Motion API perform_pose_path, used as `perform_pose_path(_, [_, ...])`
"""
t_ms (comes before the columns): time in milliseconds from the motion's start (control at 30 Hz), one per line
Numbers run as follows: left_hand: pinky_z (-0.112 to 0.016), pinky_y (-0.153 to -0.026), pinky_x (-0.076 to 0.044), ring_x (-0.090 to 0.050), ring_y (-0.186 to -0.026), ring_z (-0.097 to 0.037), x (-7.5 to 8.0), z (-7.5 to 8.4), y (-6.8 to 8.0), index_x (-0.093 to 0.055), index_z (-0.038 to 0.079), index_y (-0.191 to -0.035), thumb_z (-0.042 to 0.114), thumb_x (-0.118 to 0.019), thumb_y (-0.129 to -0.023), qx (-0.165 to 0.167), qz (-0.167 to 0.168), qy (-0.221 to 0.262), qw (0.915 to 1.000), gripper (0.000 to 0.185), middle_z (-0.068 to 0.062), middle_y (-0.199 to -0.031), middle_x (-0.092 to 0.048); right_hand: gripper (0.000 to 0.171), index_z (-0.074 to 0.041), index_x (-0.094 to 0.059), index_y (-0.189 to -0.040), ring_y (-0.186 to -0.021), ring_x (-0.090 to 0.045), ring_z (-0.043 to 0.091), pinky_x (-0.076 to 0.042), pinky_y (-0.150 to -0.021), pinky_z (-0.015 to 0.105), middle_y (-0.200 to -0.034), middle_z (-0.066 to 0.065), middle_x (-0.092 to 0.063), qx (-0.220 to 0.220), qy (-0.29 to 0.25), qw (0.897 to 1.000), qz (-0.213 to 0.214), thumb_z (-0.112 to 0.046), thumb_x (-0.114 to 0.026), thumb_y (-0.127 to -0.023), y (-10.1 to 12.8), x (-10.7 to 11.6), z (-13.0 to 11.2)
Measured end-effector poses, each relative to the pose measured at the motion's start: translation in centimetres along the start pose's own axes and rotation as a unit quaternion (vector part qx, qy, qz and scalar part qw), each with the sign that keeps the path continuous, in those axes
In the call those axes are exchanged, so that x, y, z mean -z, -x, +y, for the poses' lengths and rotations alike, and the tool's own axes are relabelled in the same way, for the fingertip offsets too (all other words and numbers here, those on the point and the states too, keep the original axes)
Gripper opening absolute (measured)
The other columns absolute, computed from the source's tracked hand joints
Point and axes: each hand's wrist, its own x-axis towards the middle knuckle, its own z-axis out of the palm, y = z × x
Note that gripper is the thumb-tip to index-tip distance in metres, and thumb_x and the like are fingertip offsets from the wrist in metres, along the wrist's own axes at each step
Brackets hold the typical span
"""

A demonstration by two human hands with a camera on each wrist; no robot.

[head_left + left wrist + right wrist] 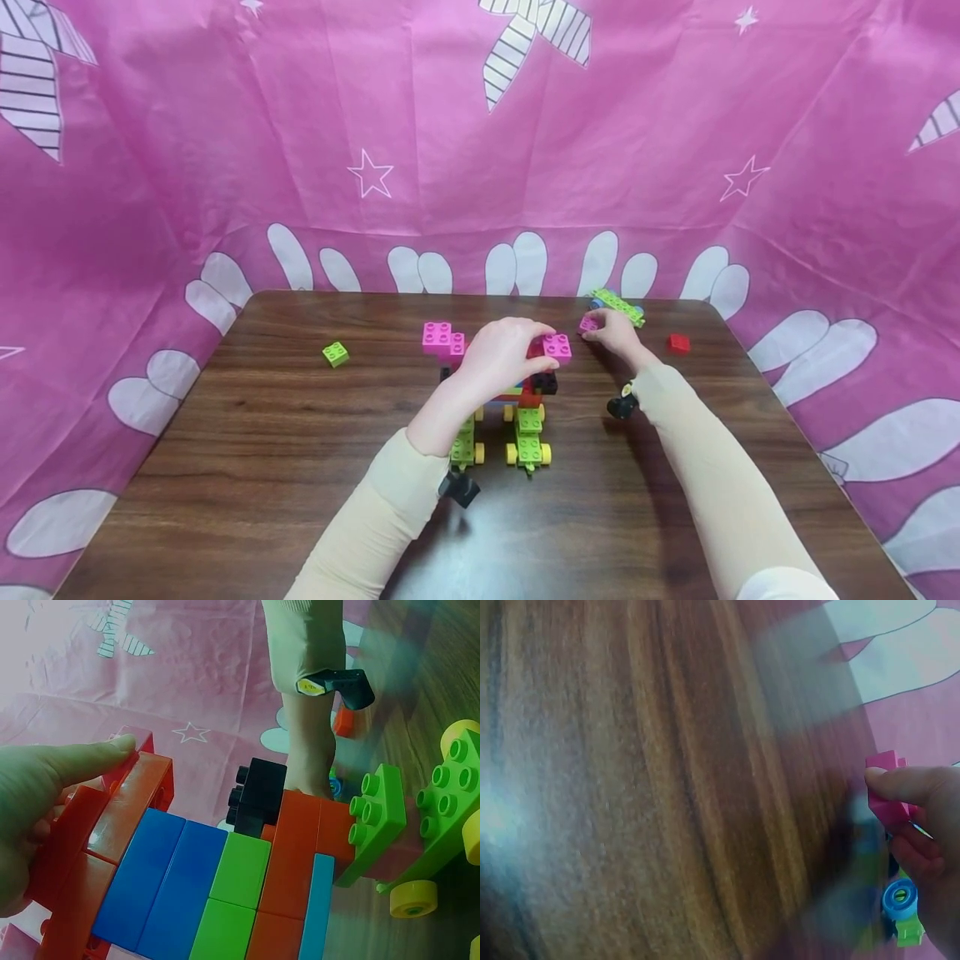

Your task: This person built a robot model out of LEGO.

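Observation:
A toy brick figure (pixel 529 421) of stacked coloured blocks stands upright on the table, on two green wheeled bases with yellow wheels. My left hand (pixel 504 358) reaches over its top, fingers and thumb gripping beside the pink brick (pixel 557 347) on the upper right. In the left wrist view, that hand (pixel 56 787) lies against the figure's red bricks (pixel 124 814), one finger along the pink brick at the top. Toward the back right, my right hand (pixel 617 335) pinches a loose pink brick (pixel 886 796) between thumb and fingers.
A green wheeled base (pixel 618 307) with blue wheels is just behind my right hand. Farther right lies a red brick (pixel 679 343); a green brick (pixel 335 354) is on the left. Pink printed cloth (pixel 465 192) hangs around the wooden table (pixel 262 467).

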Motion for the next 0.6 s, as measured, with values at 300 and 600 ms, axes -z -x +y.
perform_pose_path(300, [-0.032,-0.100,-0.050,-0.062,-0.118,-0.017,0.3,-0.1,-0.1,-0.065,0.016,-0.129,0.041,-0.074,-0.085,0.010,0.003,0.025,0.9996,0.051,0.000,-0.126,-0.068,0.047,0.004,-0.057,-0.129,-0.111,-0.055,0.037,-0.044,-0.101,0.052,-0.122,0.027,-0.061,-0.011,-0.083,0.996,0.024,-0.014,-0.070,-0.089,1.2,0.5,-1.4])
perform_pose_path(600, [-0.034,-0.099,-0.051,-0.063,-0.115,-0.018,0.2,-0.2,0.0,-0.067,0.014,-0.126,0.040,-0.074,-0.086,0.009,-0.002,0.034,0.9994,0.048,-0.001,-0.123,-0.069,0.048,0.000,-0.059,-0.130,-0.116,-0.056,0.036,-0.043,-0.103,0.051,-0.126,0.024,-0.062,0.002,-0.112,0.992,0.061,-0.017,-0.072,-0.087,2.7,0.9,-2.6])
